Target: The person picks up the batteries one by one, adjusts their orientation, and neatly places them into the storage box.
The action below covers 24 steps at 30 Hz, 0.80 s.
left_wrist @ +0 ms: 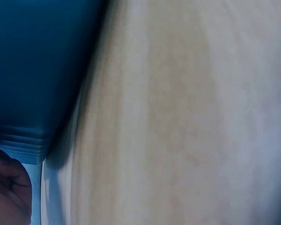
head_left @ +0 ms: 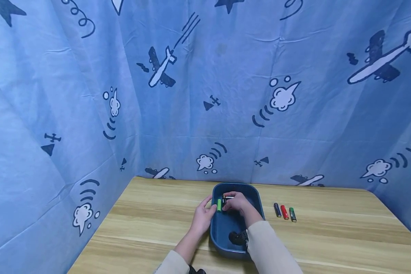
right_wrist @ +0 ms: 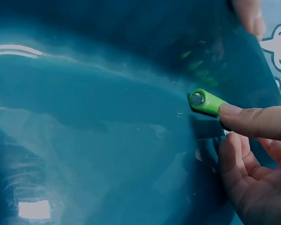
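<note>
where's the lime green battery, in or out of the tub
In: the head view shows the lime green battery inside the blue tub.

Three batteries (head_left: 284, 212) right of the tray (head_left: 223, 231)

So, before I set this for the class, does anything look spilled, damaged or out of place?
Nothing stands out: the bin sits upright on the table, a light green battery lies inside, and three batteries lie side by side to its right.
</note>
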### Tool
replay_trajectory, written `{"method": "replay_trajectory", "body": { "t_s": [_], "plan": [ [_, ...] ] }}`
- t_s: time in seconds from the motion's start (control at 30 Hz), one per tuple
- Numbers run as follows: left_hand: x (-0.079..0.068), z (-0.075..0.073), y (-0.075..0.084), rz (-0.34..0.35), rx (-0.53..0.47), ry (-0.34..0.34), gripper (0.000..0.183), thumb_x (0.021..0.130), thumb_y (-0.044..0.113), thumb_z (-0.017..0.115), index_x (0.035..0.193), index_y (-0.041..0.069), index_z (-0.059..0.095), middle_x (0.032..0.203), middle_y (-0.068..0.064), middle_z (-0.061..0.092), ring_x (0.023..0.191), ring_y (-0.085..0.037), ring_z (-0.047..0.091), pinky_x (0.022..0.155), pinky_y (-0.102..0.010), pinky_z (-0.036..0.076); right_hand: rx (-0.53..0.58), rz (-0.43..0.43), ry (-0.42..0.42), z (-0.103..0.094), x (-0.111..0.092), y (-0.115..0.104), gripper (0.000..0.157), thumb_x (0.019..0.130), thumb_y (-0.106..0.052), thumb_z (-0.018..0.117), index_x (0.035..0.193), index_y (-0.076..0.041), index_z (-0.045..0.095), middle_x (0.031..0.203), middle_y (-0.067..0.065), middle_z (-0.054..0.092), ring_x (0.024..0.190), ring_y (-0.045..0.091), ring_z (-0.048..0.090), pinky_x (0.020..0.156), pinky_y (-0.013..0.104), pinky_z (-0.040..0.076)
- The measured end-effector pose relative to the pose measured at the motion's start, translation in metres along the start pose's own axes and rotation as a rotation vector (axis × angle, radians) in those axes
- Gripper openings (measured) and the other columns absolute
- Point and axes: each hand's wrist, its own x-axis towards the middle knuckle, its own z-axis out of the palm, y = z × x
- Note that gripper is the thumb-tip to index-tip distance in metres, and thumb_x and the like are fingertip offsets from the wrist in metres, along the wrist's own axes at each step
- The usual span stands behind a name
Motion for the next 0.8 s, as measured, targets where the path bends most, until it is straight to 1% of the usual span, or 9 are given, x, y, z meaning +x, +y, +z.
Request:
{"method": "replay_trajectory", "body": {
  "t_s": [0.13,0.3,0.47,0.53,0.67,0.73,0.8],
  "plan": [
    [0.000,0.000,0.001,-0.005,0.012,0.002,0.047,0.094,0.017,0.053,0.139,0.007,0.041,0.078,-0.019,0.067,0.073,-0.026,0.066,0.064,-0.031,0.053,-0.040,0.013,-0.009,0.001,-0.001,0.000,0.046,0.074,0.009,0.069,0.118,0.003,0.057,0.102,0.018,0.058,0.079,0.025,0.059,0.075,0.039,0.053],
    [0.000,0.000,0.002,-0.018,0.013,-0.007,0.048,0.095,0.019,0.052,0.140,0.009,0.040,0.073,-0.018,0.065,0.066,-0.023,0.064,0.059,-0.026,0.050,-0.071,0.030,-0.009,0.002,0.000,0.000,0.046,0.073,0.008,0.071,0.117,0.003,0.058,0.101,0.017,0.059,0.077,0.024,0.061,0.078,0.041,0.052],
    [0.000,0.000,0.002,-0.020,0.015,-0.006,0.048,0.095,0.019,0.053,0.140,0.009,0.040,0.072,-0.019,0.064,0.063,-0.022,0.063,0.055,-0.023,0.047,-0.111,0.030,-0.012,0.004,0.002,0.001,0.046,0.073,0.008,0.071,0.116,0.003,0.058,0.100,0.017,0.059,0.075,0.022,0.061,0.076,0.040,0.052],
    [0.001,0.000,0.001,-0.010,0.009,-0.010,0.048,0.095,0.018,0.052,0.140,0.007,0.040,0.073,-0.021,0.064,0.065,-0.026,0.064,0.055,-0.024,0.049,-0.128,0.027,-0.010,0.005,0.003,0.002,0.046,0.072,0.008,0.072,0.115,0.004,0.058,0.099,0.017,0.059,0.075,0.022,0.062,0.075,0.039,0.053],
    [0.002,-0.001,-0.001,0.014,-0.022,-0.028,0.047,0.095,0.013,0.051,0.139,0.000,0.039,0.076,-0.027,0.064,0.070,-0.036,0.065,0.060,-0.034,0.054,-0.175,0.010,0.002,0.007,0.007,0.003,0.047,0.068,0.009,0.073,0.113,0.005,0.058,0.095,0.015,0.061,0.073,0.020,0.062,0.070,0.036,0.054],
    [0.002,-0.001,-0.001,0.024,-0.038,-0.031,0.047,0.095,0.012,0.051,0.138,-0.002,0.038,0.077,-0.028,0.064,0.071,-0.038,0.065,0.062,-0.037,0.055,-0.206,-0.006,0.003,0.008,0.009,0.004,0.048,0.067,0.010,0.074,0.112,0.006,0.058,0.094,0.014,0.062,0.072,0.019,0.061,0.068,0.034,0.054],
    [0.002,-0.002,-0.001,0.024,-0.038,-0.026,0.047,0.095,0.013,0.051,0.138,-0.001,0.039,0.076,-0.027,0.064,0.071,-0.035,0.065,0.062,-0.035,0.055,-0.228,-0.013,0.000,0.010,0.010,0.004,0.049,0.067,0.010,0.074,0.113,0.006,0.058,0.092,0.014,0.062,0.071,0.019,0.061,0.067,0.034,0.054]
  ]
}}
